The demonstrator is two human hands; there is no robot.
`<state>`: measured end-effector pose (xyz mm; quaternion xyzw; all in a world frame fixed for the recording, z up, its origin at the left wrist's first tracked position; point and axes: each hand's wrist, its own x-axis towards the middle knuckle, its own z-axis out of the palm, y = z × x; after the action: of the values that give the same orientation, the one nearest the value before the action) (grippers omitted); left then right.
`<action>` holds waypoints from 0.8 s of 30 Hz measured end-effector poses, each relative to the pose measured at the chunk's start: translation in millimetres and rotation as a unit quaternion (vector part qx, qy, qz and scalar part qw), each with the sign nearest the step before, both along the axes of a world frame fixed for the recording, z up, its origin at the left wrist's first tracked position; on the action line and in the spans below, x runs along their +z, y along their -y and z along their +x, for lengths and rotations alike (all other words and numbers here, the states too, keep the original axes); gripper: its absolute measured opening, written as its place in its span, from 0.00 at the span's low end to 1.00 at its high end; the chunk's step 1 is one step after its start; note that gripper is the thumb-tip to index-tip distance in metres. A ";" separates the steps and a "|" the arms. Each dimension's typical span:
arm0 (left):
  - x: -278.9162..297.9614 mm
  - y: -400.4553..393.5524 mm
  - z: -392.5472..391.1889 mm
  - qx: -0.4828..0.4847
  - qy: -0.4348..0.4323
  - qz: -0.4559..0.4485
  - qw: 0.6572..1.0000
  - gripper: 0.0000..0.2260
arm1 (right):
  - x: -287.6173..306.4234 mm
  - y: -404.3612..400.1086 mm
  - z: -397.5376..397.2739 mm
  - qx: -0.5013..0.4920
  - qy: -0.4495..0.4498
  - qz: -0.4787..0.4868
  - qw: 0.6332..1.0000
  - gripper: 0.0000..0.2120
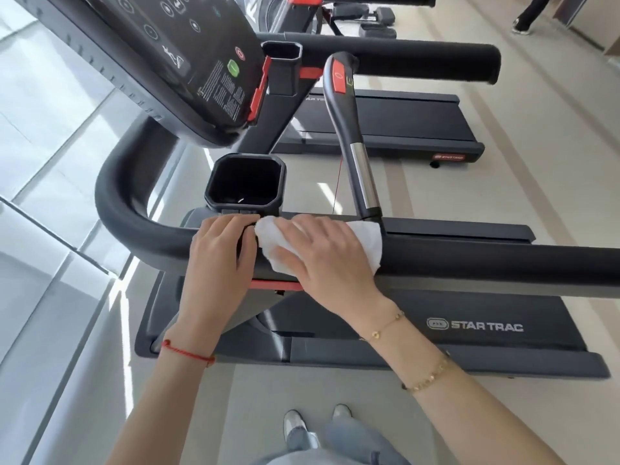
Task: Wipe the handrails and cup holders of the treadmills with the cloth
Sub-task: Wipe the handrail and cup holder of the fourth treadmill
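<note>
White cloth (pixel 365 243) draped right over the black handrail (pixel 486 263) of the near treadmill (pixel 503 330), just this side of where the upright grip bar (pixel 360 162) meets the rail. The right hand (pixel 328 260) lies flat on top of it, fingers (pixel 285 255) spread wide and pressing the cloth down onto the rail rather than curling around it. The cloth bunches out past the fingertips on the left and pokes out behind the knuckles on the right. Left hand (pixel 219 260) sits just beside it on the same rail, fingers bent over the far side of the bar, gripping bare rail and touching the cloth's edge; whether it pinches any cloth, can't tell. Directly beyond the two hands, the square black cup holder (pixel 246 187) stands open. Above that hangs the console (pixel 161 62), with a second cup holder (pixel 281 55) further up. A red cord (pixel 188 353) circles the left wrist, gold bracelets (pixel 385 328) ring the right. A second treadmill (pixel 385 122) stands beyond, on the pale floor (pixel 302 391).
</note>
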<state>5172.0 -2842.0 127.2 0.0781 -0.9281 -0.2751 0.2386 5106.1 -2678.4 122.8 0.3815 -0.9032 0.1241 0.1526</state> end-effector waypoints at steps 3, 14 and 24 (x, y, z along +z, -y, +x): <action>1.4 9.3 3.4 0.016 0.008 0.003 1.000 0.11 | -5.8 -21.0 2.1 0.022 -0.032 0.004 0.999 0.19; 0.3 31.4 7.2 0.020 0.024 -0.017 0.999 0.09 | 6.4 28.0 2.6 0.022 0.018 0.031 0.999 0.20; -4.5 32.6 8.2 0.019 0.007 -0.028 0.999 0.09 | 8.2 7.8 -4.5 0.000 0.046 0.012 0.999 0.19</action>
<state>5180.2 -2874.6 122.6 0.0906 -0.9356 -0.2437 0.2390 5101.6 -2686.2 131.1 0.3774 -0.9107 0.1304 0.1058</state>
